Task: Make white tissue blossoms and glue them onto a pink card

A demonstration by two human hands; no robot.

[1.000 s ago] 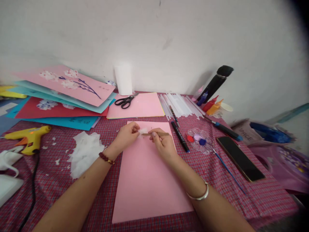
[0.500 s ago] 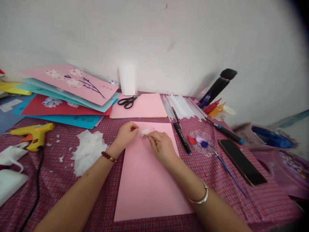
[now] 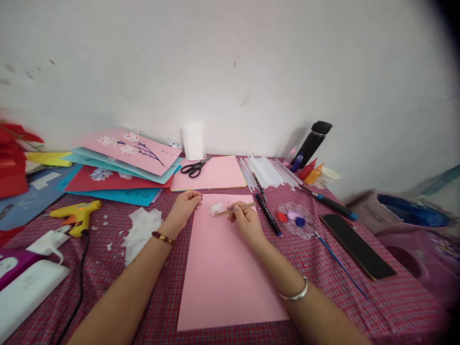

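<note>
A sheet of pink paper [image 3: 223,278] lies upright in front of me, with a small white tissue-paper tuft [image 3: 216,208] near its top. My right hand [image 3: 246,223] pinches a flat wooden stick [image 3: 230,211], whose left end touches the tuft or lies right beside it. By the paper's upper left edge is my left hand [image 3: 185,208], its thumb and fingers drawn together; whatever may be between them is too small to make out. A pile of white tissue pieces [image 3: 142,232] sits left of the sheet, partly behind my left forearm.
Left are a yellow glue gun [image 3: 77,215] and finished flower cards [image 3: 140,151]. Scissors [image 3: 194,168] rest on stacked pink sheets [image 3: 219,172] at the back. To the right lie a black marker [image 3: 268,214], a paint palette [image 3: 296,220], a brush [image 3: 341,265] and a phone [image 3: 357,246].
My right hand has shifted slightly right and down from the tuft, and the wooden stick now shows along its length. My left hand stays pinched by the paper's edge. The camera view has tilted.
</note>
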